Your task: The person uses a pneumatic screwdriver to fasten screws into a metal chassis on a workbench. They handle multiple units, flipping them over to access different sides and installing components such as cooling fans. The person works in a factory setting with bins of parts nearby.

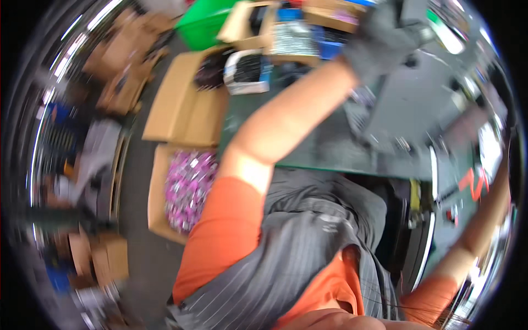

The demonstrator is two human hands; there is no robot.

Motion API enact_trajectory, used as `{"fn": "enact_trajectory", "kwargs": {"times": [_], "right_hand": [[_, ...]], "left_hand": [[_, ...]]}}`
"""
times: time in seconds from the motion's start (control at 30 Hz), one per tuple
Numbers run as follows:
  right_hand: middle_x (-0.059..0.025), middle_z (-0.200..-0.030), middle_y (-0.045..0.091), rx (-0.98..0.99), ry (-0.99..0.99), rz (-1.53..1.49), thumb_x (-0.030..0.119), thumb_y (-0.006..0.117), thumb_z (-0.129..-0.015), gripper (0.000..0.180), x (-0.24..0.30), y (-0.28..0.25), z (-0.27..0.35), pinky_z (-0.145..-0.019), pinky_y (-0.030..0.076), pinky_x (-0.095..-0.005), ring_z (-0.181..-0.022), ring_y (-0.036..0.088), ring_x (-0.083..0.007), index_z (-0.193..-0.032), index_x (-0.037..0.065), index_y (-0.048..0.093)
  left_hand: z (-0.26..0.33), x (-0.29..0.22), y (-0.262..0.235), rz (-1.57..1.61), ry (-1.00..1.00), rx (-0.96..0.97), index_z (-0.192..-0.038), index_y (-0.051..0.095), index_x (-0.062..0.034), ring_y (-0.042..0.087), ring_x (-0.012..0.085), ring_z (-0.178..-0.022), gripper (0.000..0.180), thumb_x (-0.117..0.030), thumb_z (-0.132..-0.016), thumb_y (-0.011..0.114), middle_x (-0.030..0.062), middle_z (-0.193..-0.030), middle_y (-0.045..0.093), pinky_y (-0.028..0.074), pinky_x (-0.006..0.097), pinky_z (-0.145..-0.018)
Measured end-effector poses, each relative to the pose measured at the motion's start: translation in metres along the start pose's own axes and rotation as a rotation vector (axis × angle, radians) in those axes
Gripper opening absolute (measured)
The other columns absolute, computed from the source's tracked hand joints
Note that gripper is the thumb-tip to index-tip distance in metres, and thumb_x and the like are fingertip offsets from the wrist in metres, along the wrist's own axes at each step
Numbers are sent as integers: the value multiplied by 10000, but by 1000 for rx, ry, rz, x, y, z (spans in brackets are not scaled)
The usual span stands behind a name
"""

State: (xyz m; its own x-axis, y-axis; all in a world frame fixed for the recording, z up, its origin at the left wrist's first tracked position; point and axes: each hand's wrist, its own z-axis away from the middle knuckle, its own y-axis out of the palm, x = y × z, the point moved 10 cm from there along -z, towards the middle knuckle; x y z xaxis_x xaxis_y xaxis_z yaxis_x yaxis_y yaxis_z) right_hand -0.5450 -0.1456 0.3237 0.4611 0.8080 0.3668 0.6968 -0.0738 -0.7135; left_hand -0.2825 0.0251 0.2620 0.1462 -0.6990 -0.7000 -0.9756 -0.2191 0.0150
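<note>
My left arm reaches across the green-topped table (324, 143) toward the far right. My left hand (382, 44), in a dark grey glove, is above the far side of a flat grey panel (412, 104). Motion smears its fingers, so whether they hold anything is unclear. My right forearm (484, 225) stretches up along the right rim of the view, and the hand at its end is lost past the dark edge. A blurred grey-pink rounded thing (466, 127) lies beside the panel, nearer the right forearm.
Open cartons and trays of small dark parts, such as a white box (247, 70), line the table's far left. A cardboard box (159, 212) of purple-and-silver pieces stands left of me. Behind is a green bin (203, 25). A red item (474, 184) lies at right.
</note>
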Motion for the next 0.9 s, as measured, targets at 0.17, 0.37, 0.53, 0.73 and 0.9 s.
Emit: {"fn": "enact_trajectory", "kwargs": {"times": [0.17,0.37,0.53,0.73,0.9], "right_hand": [[-179,-949,591,-597,5,97,263,745,-750,929,60,40,111,-686,487,-365,-746,601,-246,-1439,31,168],[-120,-849,632,-602,162,-389,83,726,-790,1052,26,94,203,-765,507,-322,-791,630,-242,-1455,-7,-84],[-208,-984,636,-269,389,6,199,756,-747,1046,6,130,258,-705,505,-364,-823,647,-325,-1482,43,27],[-211,-1037,621,-151,563,-56,203,753,-724,896,-39,169,322,-802,478,-405,-954,605,-361,-1424,9,229],[-133,-956,667,21,418,-153,41,655,-683,461,-32,171,291,-853,469,-372,-973,615,-271,-1140,4,606]], "left_hand": [[92,-62,91,-618,669,240,-871,671,-124,624,251,-630,246,-231,-664,750,80,-714,630,489,367,-557],[136,-45,53,-579,385,429,-846,653,-83,660,238,-683,338,-377,-683,692,75,-790,673,530,322,-633],[124,1,4,-341,-66,260,-759,642,-9,630,189,-586,518,-524,-813,623,72,-663,622,477,284,-531],[186,73,3,-362,-398,352,-808,650,-7,603,139,-625,569,-576,-803,634,40,-674,602,472,269,-596],[219,77,7,-752,-226,315,-1071,613,-7,582,301,-1003,498,-398,-779,712,168,-1025,615,456,390,-887]]}}
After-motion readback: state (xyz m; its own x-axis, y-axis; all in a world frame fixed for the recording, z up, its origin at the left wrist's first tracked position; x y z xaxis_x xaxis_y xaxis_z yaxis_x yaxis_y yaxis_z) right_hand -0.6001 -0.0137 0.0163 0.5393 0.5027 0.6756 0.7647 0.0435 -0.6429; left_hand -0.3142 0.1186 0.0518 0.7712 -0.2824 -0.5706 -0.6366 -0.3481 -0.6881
